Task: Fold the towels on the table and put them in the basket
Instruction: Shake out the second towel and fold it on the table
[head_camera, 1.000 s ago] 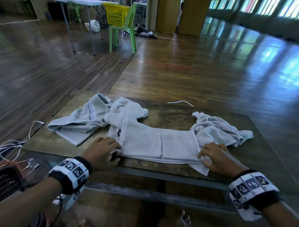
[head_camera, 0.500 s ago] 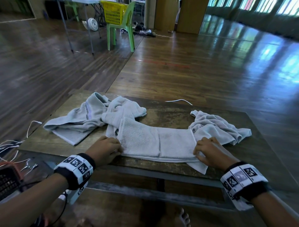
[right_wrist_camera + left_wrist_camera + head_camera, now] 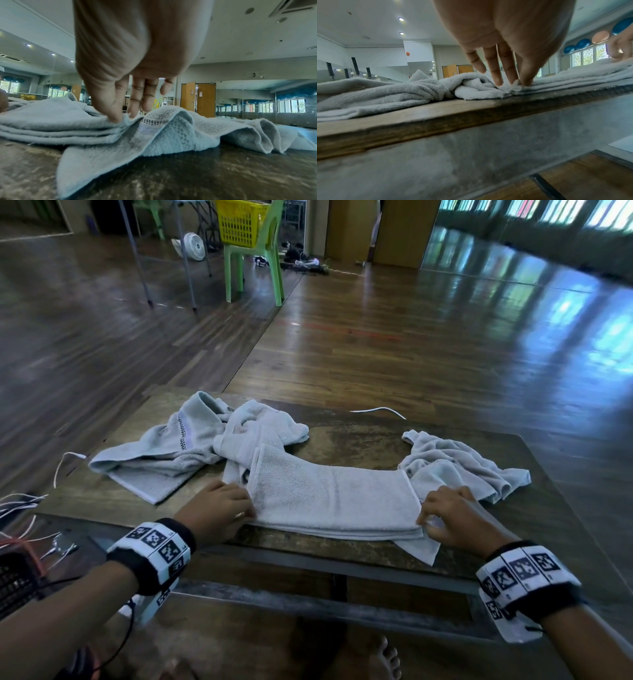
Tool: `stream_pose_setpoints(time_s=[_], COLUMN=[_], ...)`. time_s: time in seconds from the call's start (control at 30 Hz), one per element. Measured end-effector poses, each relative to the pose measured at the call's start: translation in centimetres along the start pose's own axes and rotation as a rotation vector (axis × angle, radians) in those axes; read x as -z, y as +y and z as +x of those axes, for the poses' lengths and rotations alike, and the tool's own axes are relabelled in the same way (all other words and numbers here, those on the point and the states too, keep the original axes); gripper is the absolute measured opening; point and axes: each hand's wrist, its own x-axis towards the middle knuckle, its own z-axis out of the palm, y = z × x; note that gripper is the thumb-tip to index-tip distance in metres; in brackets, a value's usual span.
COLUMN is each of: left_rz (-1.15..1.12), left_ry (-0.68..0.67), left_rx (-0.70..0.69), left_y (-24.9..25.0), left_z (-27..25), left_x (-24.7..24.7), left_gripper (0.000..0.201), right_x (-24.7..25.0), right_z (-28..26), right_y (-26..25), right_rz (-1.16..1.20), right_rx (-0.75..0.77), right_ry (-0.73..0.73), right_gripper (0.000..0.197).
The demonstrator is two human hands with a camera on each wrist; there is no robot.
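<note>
A pale grey towel (image 3: 329,498), folded into a long strip of several layers, lies along the near edge of the wooden table (image 3: 548,508). My left hand (image 3: 248,508) pinches its left end; in the left wrist view the left hand (image 3: 516,83) pinches the cloth between thumb and fingers. My right hand (image 3: 423,520) pinches the right end, and the right wrist view shows the right hand (image 3: 124,117) nipping a raised fold. A loose corner (image 3: 421,553) sticks out below. Crumpled towels lie at the left (image 3: 164,453) and right (image 3: 455,467). The yellow basket (image 3: 241,222) stands far off on a green chair (image 3: 253,258).
White wires (image 3: 20,505) and a dark crate (image 3: 13,583) sit to my left, below the table. A white cable (image 3: 376,409) lies at the table's far edge. A bare foot (image 3: 387,659) shows under the table. Open wooden floor stretches to the chair.
Both hands stay at the ends of the folded towel. The left hand has shifted slightly up along the left end, and the right fingers have gathered into a pinch.
</note>
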Motion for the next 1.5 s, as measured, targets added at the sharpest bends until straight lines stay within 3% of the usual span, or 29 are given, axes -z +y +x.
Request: stream_pose_setpoints(time_s=[0.1, 0.27, 0.37, 0.53, 0.67, 0.8, 0.9, 1.03, 1.23, 1.5], left_rz=[-0.023, -0.012, -0.001, -0.044, -0.040, -0.176, -0.307, -0.385, -0.213, -0.062], left_ry=[0.006, 0.043, 0.013, -0.056, -0.078, -0.196, -0.205, -0.212, -0.223, -0.268], left_rx=[0.026, -0.009, -0.072, -0.043, -0.052, 0.080, 0.161, 0.155, -0.016, 0.067], left_y=[0.0, 1.7, 3.1, 4.6, 5.8, 6.3, 5.6, 4.7, 4.5, 2.1], left_z=[-0.3, 0.2, 1.1, 2.5, 3.9, 5.4, 5.5, 4.9, 4.0, 2.5], left_x=[0.2, 0.2, -0.1, -0.8, -1.4, -0.6, -0.5, -0.3, 0.1, 1.4], left_gripper=[0.015, 0.017, 0.021, 0.028, 0.023, 0.017, 0.011, 0.009, 0.009, 0.018], right_x=[0.0, -0.1, -0.8, -2.0, -2.7, -2.7, -2.7, -2.6, -1.7, -1.0], right_z=[0.0, 0.6, 1.3, 2.3, 2.9, 3.0, 2.8, 2.3, 1.6, 0.1], right_y=[0.1, -1.7, -3.5, -5.1, -6.0, -6.5, -6.4, -6.1, -4.9, -0.3], right_rz=[-0.004, 0.034, -0.015, -0.037, -0.053, 0.031, 0.087, 0.118, 0.111, 0.105], right_rx=[-0.001, 0.090, 0.161, 0.187, 0.195, 0.148, 0.114, 0.146, 0.201, 0.019], right_ry=[-0.031, 0.078, 0.036, 0.066, 0.066, 0.036, 0.048, 0.062, 0.005, -0.060], right_gripper=[0.020, 0.019, 0.021, 0.024, 0.021, 0.021, 0.018, 0.017, 0.023, 0.020])
